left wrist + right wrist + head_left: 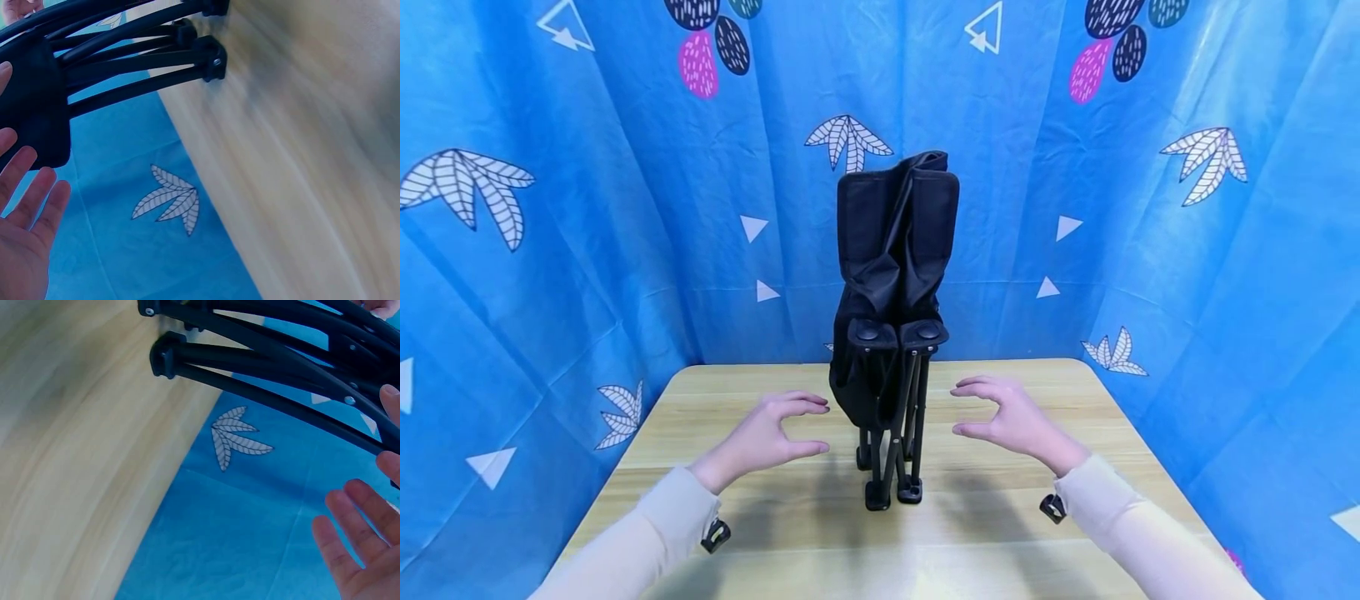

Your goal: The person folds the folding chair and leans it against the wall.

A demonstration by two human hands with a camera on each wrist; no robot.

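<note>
A folded black camping chair (887, 283) stands upright on the wooden table in the head view, its fabric bunched above thin dark legs and black feet. To its left, the left hand (775, 432) is held apart from it, fingers and thumb spread with nothing between them. On the other side the right hand (1011, 421) mirrors this pose, also apart from the chair. The left wrist view has the chair's legs (137, 65) above the spread left fingers (53, 206). In the right wrist view, the frame tubes (269, 369) pass above the right fingers (337, 544).
The pale wooden table (715, 392) has rounded far corners. A blue patterned curtain (760, 167) hangs behind the table and along both sides. A small black wrist strap clip (716, 535) shows at the left cuff, and another clip (1053, 507) at the right.
</note>
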